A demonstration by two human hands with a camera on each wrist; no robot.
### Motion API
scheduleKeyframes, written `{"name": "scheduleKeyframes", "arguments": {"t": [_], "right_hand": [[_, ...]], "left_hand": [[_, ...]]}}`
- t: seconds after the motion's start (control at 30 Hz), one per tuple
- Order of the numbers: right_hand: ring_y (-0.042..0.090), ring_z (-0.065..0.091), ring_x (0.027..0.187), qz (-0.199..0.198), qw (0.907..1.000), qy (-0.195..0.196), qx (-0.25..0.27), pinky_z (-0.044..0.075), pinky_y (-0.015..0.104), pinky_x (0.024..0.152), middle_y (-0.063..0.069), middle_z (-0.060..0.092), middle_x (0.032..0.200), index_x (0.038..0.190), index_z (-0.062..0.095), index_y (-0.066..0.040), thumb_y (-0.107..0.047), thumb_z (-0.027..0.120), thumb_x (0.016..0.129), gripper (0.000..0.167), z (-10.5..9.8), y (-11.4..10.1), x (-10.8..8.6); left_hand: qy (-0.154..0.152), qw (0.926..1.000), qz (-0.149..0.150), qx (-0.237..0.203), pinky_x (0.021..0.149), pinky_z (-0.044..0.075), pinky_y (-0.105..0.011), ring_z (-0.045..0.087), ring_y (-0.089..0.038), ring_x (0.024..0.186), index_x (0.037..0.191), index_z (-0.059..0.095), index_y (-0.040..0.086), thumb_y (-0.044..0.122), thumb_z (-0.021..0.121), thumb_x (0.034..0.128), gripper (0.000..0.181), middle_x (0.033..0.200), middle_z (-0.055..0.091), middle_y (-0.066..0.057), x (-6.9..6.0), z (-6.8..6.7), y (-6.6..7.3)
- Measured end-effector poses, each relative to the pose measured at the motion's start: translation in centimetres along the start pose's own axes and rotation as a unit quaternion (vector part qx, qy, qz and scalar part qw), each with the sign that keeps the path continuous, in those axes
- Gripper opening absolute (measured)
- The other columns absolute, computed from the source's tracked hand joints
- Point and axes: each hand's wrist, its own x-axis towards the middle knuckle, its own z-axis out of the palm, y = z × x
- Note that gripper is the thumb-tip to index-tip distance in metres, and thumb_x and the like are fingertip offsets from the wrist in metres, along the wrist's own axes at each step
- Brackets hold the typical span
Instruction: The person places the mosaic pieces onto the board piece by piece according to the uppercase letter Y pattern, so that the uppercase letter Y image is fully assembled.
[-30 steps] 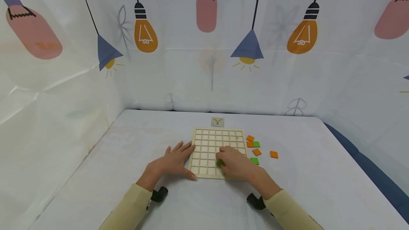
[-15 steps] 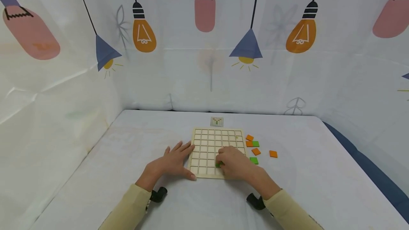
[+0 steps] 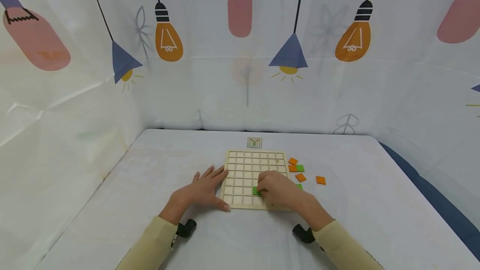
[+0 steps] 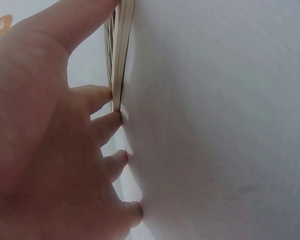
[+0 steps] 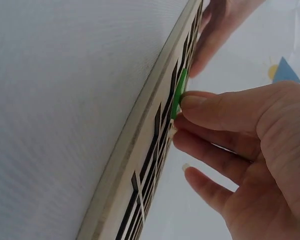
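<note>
A pale wooden grid board (image 3: 239, 174) lies on the table. My left hand (image 3: 201, 190) is spread at its left edge, fingertips against the rim and thumb at the near left corner; the left wrist view shows these fingers (image 4: 102, 127) beside the board's side (image 4: 121, 60). Over the near right part of the grid, my right hand (image 3: 279, 188) has thumb and curled fingers at the right end of a green tile (image 3: 256, 191). In the right wrist view, the thumb and index finger of this hand (image 5: 240, 130) pinch the green tile (image 5: 178, 94) low at the grid.
Right of the board lie several orange tiles, one (image 3: 320, 180) farther out, and a green tile (image 3: 300, 168). Another green tile (image 3: 299, 186) is partly behind my right hand. A small patterned card (image 3: 254, 142) lies beyond the board. A printed cloth hangs behind the table.
My right hand has shifted slightly right, and more of the green tile on the board shows beside its fingers. The left hand stays where it was.
</note>
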Motion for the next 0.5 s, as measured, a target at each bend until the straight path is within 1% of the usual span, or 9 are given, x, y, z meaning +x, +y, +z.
{"name": "scheduleKeyframes", "arguments": {"t": [0.13,0.27,0.4,0.5], "right_hand": [[0.005,0.053,0.087,0.011,0.9999,-0.007,-0.002,0.052,0.025,0.083,-0.008,0.066,0.095,0.099,0.081,-0.016,-0.003,0.067,0.090,0.021,0.06,0.11,0.05],[0.006,0.054,0.091,0.019,0.9997,-0.012,0.004,0.052,0.027,0.086,-0.008,0.066,0.100,0.103,0.080,-0.015,-0.004,0.067,0.091,0.021,0.00,0.06,-0.05],[0.006,0.053,0.090,0.010,0.9999,-0.007,0.006,0.051,0.027,0.084,-0.006,0.066,0.099,0.102,0.081,-0.014,-0.004,0.067,0.091,0.020,-0.17,-0.03,-0.15],[0.006,0.053,0.087,0.006,1.0000,-0.001,-0.001,0.051,0.026,0.081,-0.007,0.066,0.097,0.101,0.081,-0.014,-0.004,0.067,0.091,0.020,-0.16,-0.09,-0.09]], "left_hand": [[0.001,1.0000,0.003,-0.007,0.117,0.006,-0.071,0.005,-0.033,0.157,0.160,0.023,0.021,0.066,0.080,0.0684,0.117,0.168,0.016,0.000,-0.17,-0.07,0.04],[0.000,1.0000,0.002,-0.003,0.117,0.006,-0.071,0.005,-0.033,0.157,0.160,0.023,0.021,0.067,0.080,0.0686,0.117,0.168,0.017,0.000,-0.12,-0.07,0.02],[-0.001,1.0000,0.001,0.004,0.117,0.006,-0.071,0.005,-0.033,0.157,0.160,0.023,0.021,0.068,0.079,0.0686,0.117,0.168,0.017,0.000,-0.06,-0.10,0.04],[-0.003,1.0000,0.003,0.005,0.117,0.007,-0.071,0.005,-0.033,0.157,0.160,0.023,0.021,0.067,0.079,0.0691,0.117,0.168,0.016,0.000,-0.11,-0.16,0.05]]}}
